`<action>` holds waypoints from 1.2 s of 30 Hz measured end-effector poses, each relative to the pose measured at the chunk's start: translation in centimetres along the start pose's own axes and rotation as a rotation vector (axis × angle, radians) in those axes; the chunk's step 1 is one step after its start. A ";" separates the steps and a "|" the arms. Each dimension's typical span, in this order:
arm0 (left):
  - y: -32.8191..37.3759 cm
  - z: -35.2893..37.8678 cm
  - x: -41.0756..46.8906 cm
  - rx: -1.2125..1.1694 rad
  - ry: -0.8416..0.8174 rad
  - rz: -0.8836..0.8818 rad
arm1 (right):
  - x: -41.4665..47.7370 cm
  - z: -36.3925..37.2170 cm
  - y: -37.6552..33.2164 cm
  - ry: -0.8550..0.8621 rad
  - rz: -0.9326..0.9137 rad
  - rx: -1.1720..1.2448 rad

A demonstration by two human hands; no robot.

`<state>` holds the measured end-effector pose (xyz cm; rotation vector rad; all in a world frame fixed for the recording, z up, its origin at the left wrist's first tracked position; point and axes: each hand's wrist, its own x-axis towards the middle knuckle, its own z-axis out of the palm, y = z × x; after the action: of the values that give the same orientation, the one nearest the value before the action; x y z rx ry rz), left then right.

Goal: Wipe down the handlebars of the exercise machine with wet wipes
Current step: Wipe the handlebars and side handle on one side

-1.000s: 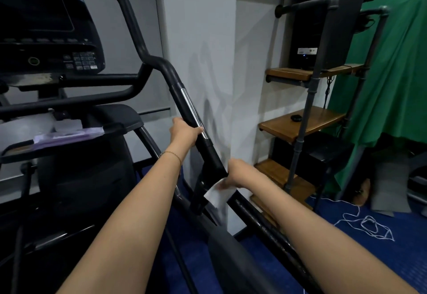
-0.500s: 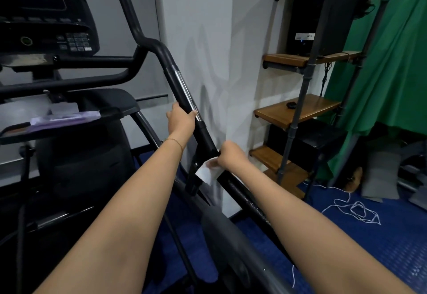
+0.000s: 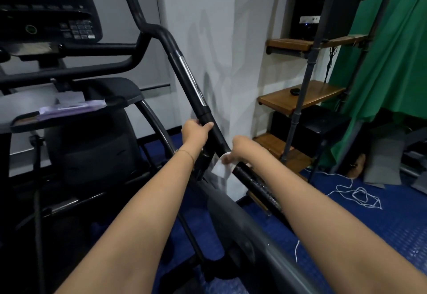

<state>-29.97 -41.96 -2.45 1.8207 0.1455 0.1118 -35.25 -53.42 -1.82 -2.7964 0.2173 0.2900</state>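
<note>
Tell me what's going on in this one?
A person is wiping an exercise machine's sloping black handlebar. The left hand grips the bar just below its chrome strip. Lower down, the right hand holds a white wet wipe against the bar, with a corner of the wipe hanging loose beneath. A purple packet lies on the machine's tray to the left.

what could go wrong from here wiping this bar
The wipe hangs loose below the right hand, so it might slip off or miss the underside of the handlebar. The left hand grips the bar just above, so that patch may get skipped. The loose white cord on the floor could trip someone stepping back.
</note>
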 end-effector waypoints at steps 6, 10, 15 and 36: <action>-0.6 0.5 -1.0 0.028 -0.007 0.008 | 0.5 0.8 0.2 0.092 -0.045 0.108; -0.4 0.9 -1.5 0.064 0.029 -0.039 | -0.8 -0.2 1.0 -0.090 0.008 -0.061; 0.4 1.3 -1.1 0.167 0.070 -0.120 | -0.2 0.1 2.1 -0.097 -0.007 0.077; -0.6 1.7 0.5 0.102 0.075 -0.155 | -1.0 0.1 3.5 -0.085 -0.080 0.117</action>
<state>-29.28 -43.35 -3.48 1.9008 0.3500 0.0637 -36.88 -56.55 -2.70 -2.6623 0.0985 0.3643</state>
